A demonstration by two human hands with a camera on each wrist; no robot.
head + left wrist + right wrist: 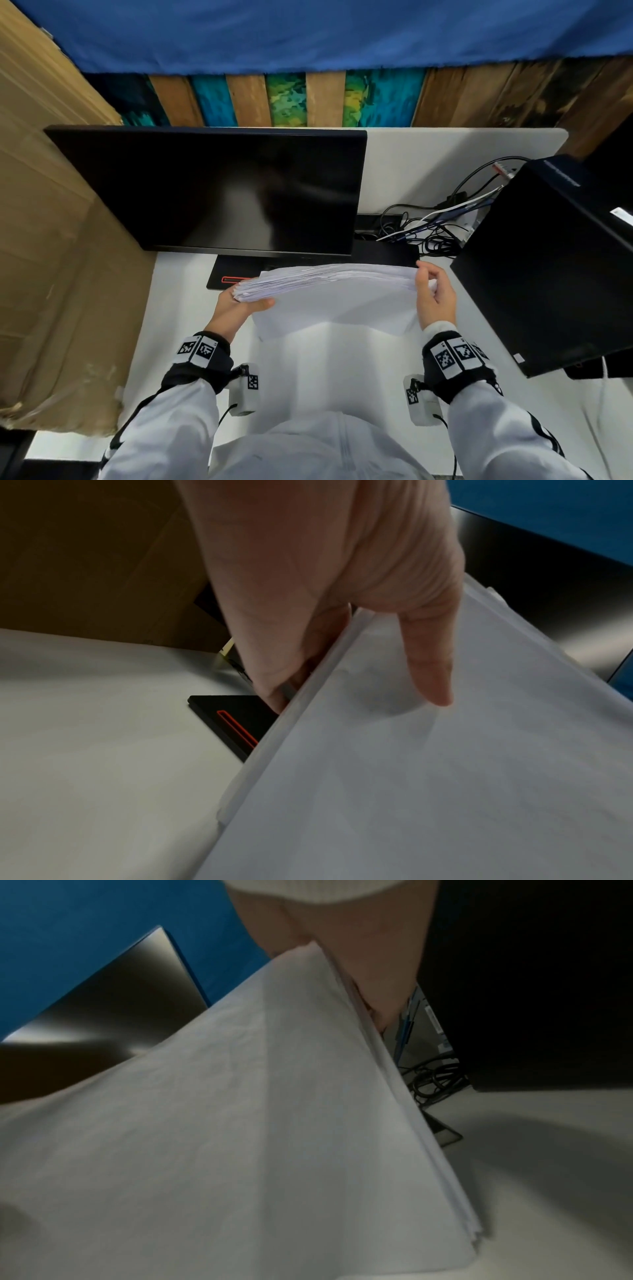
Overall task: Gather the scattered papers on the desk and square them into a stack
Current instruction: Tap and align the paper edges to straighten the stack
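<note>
A thick stack of white papers [339, 298] stands almost on edge over the white desk [191, 308], in front of the monitor. My left hand [239, 305] grips its left side, thumb on the near face and fingers behind. In the left wrist view that thumb lies flat on the paper stack [445, 777], with my left hand [342, 653] wrapped round the edge. My right hand [433, 294] holds the right side, fingers curled at the edge. In the right wrist view the paper stack [240, 1137] fills the frame; the right hand [369, 988] is mostly hidden behind it. The top edges are uneven.
A black monitor [219, 192] stands close behind the papers on its base [233, 274]. A black computer tower [541, 267] is at the right, with tangled cables [431, 226] behind. Brown cardboard [51, 240] walls the left side.
</note>
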